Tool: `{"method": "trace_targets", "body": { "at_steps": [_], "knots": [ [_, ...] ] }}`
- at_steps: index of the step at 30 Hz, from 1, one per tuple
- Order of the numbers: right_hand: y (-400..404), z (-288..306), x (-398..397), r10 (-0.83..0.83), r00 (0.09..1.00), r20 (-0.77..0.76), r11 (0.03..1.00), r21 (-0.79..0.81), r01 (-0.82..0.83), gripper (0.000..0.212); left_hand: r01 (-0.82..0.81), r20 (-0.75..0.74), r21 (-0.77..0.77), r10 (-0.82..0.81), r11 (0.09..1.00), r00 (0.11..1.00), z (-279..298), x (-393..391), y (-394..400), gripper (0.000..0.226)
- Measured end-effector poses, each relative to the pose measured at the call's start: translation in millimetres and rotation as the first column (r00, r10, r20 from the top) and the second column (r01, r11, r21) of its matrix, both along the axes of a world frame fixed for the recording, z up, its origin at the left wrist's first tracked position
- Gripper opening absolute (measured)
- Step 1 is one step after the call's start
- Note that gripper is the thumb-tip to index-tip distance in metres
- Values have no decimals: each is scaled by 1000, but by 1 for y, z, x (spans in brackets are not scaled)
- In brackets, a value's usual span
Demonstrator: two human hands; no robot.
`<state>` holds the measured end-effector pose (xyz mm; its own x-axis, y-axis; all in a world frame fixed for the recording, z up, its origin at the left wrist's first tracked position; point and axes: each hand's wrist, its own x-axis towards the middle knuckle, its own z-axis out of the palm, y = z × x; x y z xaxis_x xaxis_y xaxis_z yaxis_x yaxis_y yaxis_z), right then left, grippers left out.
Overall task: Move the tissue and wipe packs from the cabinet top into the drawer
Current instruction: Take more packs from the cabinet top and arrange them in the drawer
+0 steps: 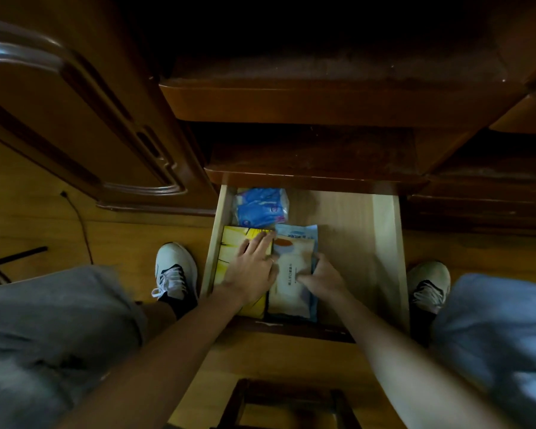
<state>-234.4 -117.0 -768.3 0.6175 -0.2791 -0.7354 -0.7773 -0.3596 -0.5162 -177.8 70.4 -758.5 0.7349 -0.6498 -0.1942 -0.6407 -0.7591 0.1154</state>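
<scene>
A person looks straight down into an open wooden drawer [384, 243], pulled out from a dark cabinet between their two feet. Three or four packs lie in the drawer's left half. A blue tissue pack [262, 206] sits at the back. In front of it a yellow pack [234, 249] lies against the left wall, and just beside that a pale wipe pack [291, 274] rests on top of a light blue pack [304, 232] whose edges show beneath it.

The left hand [254, 267] lies flat on the yellow pack, fingers straight, pressing it down and gripping nothing. The right hand [321, 278] grasps the right edge of the pale wipe pack, fingers curled round its side, thumb on top.

The cabinet top [322, 72] above is dark, and no packs can be made out on it.

Risks from here seem small. The pale wipe pack, being stacked, could slide off the light blue pack if let go while askew. The pile may also stand too high and catch the cabinet frame when the drawer closes. The drawer's right half offers spare room for spreading them.
</scene>
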Motion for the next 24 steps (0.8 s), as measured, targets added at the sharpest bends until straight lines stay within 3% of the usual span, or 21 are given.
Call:
{"method": "trace_targets", "body": {
  "at_steps": [3, 5, 9, 11, 15, 17, 20, 22, 24],
  "knots": [
    [-4, 4, 7, 85, 996, -26, 996, 10, -85, 71, 10, 6, 15, -10, 1000, 1000, 0, -1, 3, 41],
    [-7, 9, 8, 173, 983, -64, 985, -8, -174, 59, 7, -14, 29, -7, 1000, 1000, 3, -2, 3, 41],
    [-8, 30, 12, 240, 964, -116, 970, 58, -235, 29, 43, -259, 113, -12, 993, 966, 35, 19, -8, 43],
    [-10, 57, 21, 212, 976, -44, 976, 53, -210, 24, 54, -279, 110, -21, 993, 960, 70, 36, -19, 46],
    [-28, 154, 43, 224, 944, 244, 974, -79, -211, 21, -3, -98, -62, -4, 998, 995, 171, 62, -31, 44],
    [-44, 220, 51, 197, 863, 465, 980, -124, -156, 22, -1, 77, -205, 17, 979, 997, 234, 66, -29, 37],
    [-70, 330, 50, 223, 622, 750, 966, -254, -39, 18, 74, 348, -418, 84, 906, 934, 328, 69, -25, 27],
    [-83, 395, 49, 256, 464, 848, 947, -317, 58, 17, 137, 462, -535, 153, 834, 873, 384, 71, -25, 23],
    [-97, 444, 57, 338, 369, 866, 886, -424, 185, 14, 180, 521, -607, 217, 774, 825, 429, 76, -31, 21]
  ]
}}
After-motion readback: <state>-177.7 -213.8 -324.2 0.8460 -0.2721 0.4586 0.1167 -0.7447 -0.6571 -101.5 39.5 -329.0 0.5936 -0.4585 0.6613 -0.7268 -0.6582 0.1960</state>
